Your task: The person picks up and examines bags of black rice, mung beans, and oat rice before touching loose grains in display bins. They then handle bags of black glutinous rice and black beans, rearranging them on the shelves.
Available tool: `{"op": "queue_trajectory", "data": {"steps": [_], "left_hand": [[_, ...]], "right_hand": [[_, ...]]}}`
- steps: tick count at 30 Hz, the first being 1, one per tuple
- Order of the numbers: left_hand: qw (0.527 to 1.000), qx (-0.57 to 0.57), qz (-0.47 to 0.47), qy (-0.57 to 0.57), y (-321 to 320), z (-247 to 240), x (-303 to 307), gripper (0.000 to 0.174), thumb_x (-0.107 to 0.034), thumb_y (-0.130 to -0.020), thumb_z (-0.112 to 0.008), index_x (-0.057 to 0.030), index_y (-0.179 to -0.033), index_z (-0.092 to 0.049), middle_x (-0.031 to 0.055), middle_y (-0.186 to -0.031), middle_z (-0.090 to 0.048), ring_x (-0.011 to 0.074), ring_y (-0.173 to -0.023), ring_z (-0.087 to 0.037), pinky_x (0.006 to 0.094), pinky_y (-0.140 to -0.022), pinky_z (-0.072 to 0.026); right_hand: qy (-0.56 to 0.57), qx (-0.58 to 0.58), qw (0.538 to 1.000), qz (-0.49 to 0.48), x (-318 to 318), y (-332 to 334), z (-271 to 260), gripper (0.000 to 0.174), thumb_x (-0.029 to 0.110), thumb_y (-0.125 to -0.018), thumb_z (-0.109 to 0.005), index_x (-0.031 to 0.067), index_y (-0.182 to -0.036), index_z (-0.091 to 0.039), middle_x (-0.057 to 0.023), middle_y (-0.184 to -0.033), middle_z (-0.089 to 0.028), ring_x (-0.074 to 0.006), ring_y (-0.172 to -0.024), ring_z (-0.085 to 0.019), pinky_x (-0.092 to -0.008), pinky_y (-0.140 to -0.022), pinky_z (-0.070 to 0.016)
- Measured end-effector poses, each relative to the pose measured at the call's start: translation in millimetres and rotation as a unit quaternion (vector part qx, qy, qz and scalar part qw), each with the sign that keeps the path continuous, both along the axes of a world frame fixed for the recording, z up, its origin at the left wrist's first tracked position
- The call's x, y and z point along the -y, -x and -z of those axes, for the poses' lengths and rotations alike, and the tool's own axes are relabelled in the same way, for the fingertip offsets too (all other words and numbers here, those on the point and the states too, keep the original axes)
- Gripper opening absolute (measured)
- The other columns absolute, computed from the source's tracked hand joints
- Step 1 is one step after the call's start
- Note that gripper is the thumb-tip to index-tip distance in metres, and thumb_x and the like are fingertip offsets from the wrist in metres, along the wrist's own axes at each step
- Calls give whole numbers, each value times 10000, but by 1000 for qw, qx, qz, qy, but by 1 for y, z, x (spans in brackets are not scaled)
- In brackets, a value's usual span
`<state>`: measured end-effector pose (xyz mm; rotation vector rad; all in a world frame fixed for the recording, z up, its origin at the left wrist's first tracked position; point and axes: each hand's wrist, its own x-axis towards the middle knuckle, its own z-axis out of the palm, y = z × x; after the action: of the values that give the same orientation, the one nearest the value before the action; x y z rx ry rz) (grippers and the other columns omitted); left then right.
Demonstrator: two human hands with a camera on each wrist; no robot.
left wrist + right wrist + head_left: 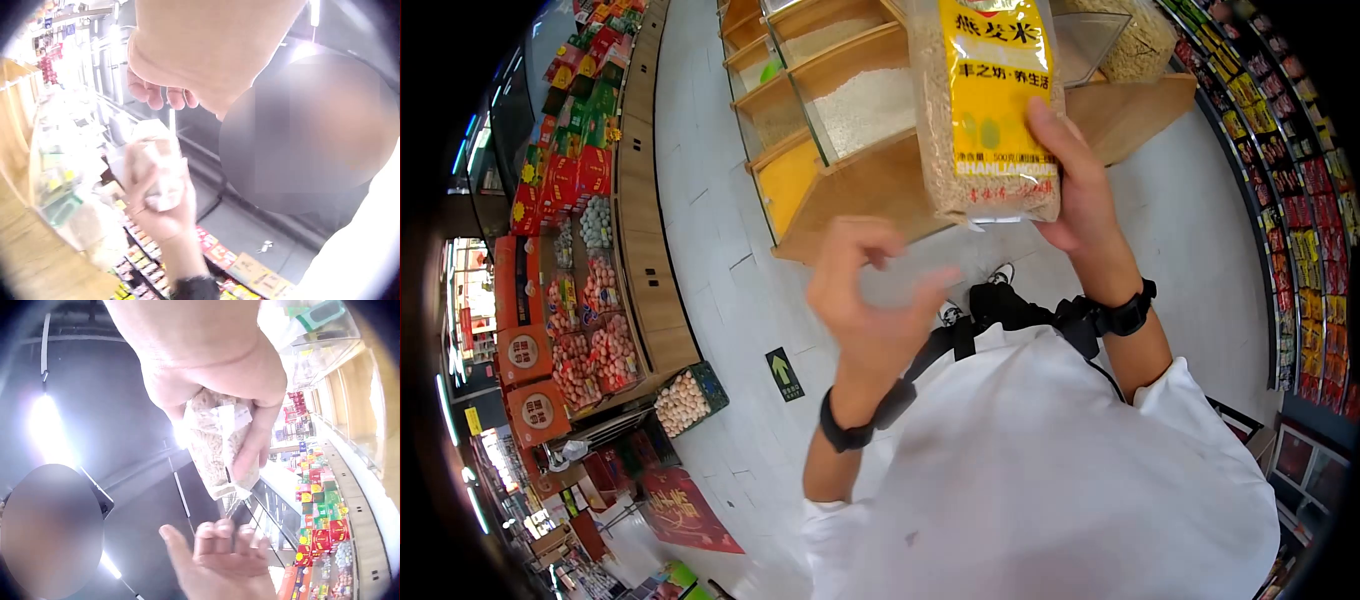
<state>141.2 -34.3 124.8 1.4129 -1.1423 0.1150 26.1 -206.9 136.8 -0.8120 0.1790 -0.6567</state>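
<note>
My right hand [1072,190] is raised in front of me and grips the lower end of a clear bag of grain [990,100] with a yellow label; its thumb lies across the label. In the right wrist view the fingers [253,434] wrap the bag's sealed end [215,447]. My left hand [880,285] hovers just below and left of the bag, fingers loosely curled, holding nothing and not touching it. The left wrist view shows the bag [159,165] in the right hand [165,215] from the other side. The right wrist view shows the left hand [219,556] under the bag.
Wooden bulk bins of grain [850,110] stand right behind the bag. Shelves of packaged goods [1305,200] line the right wall. Red boxes and produce displays [560,200] and a crate of eggs [685,400] line the left of a white tiled aisle with a green arrow sign [783,373].
</note>
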Motion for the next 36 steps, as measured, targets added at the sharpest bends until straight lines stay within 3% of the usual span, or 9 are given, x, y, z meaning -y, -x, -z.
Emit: {"op": "queue_trajectory", "data": {"steps": [1,5,11,13,23,26,28,35,36], "left_hand": [[999,1,-12,-46,9,2,5,346,-214,-645,-873,-61,-761,-585,41,-730,-564,188,-611,-520,283,-557,-408],[997,26,-56,-49,21,3,21,350,-189,-604,-890,-62,-750,-599,35,-688,-563,177,-612,-520,279,-547,-400],[996,8,-82,-32,21,-3,20,191,-58,-687,-785,-58,-739,-601,38,-671,-563,169,-573,-502,275,-518,-385],[997,3,-65,-48,21,-2,15,124,5,-723,-714,-45,-750,-604,40,-666,-554,160,-559,-487,268,-508,-372],[994,-84,69,-9,8,-4,9,93,28,-759,-685,-7,-774,-601,54,-662,-532,141,-584,-488,261,-518,-363],[989,-99,102,-48,5,-2,5,84,58,-799,-626,18,-763,-562,38,-735,-530,124,-675,-475,236,-605,-371],[992,-13,121,-33,5,2,8,87,60,-761,-643,18,-751,-568,60,-716,-530,151,-653,-486,247,-588,-380],[986,39,147,-69,14,4,6,137,80,-682,-670,-4,-773,-612,83,-722,-554,203,-639,-512,271,-560,-396],[987,85,129,-39,20,1,10,176,73,-651,-685,-10,-796,-631,76,-730,-563,208,-636,-515,272,-551,-395]], "right_hand": [[4,1,1000,2,-1,-2,-3,423,255,-958,-593,-2,-1282,-503,-112,-1185,-627,-170,-1028,-650,-314,-866,-546],[-14,11,1000,-4,-5,-8,-11,408,201,-930,-632,-13,-1256,-512,-109,-1143,-638,-172,-987,-664,-315,-824,-562],[15,5,1000,12,-12,-13,-15,393,212,-925,-639,-10,-1232,-534,-102,-1099,-655,-172,-952,-676,-315,-810,-566],[7,-24,1000,-4,-8,-12,-12,377,234,-933,-628,-6,-1214,-553,-97,-1092,-661,-164,-936,-680,-302,-807,-564],[-70,-9,995,-65,-2,-12,-4,394,281,-962,-584,-13,-1223,-569,-97,-1082,-679,-133,-918,-683,-279,-789,-563],[-81,-16,993,-81,0,-9,3,403,287,-963,-578,-18,-1227,-567,-106,-1089,-679,-148,-934,-684,-288,-798,-565],[-79,-23,993,-90,1,-5,4,402,276,-966,-565,-26,-1232,-563,-118,-1112,-674,-166,-947,-685,-293,-810,-566],[-98,48,991,-78,2,4,34,439,288,-966,-526,-37,-1261,-528,-153,-1167,-654,-214,-1003,-673,-346,-854,-558],[-165,94,976,-104,2,-1,39,485,352,-962,-489,-18,-1273,-524,-161,-1174,-644,-236,-1006,-670,-366,-836,-563]]}}
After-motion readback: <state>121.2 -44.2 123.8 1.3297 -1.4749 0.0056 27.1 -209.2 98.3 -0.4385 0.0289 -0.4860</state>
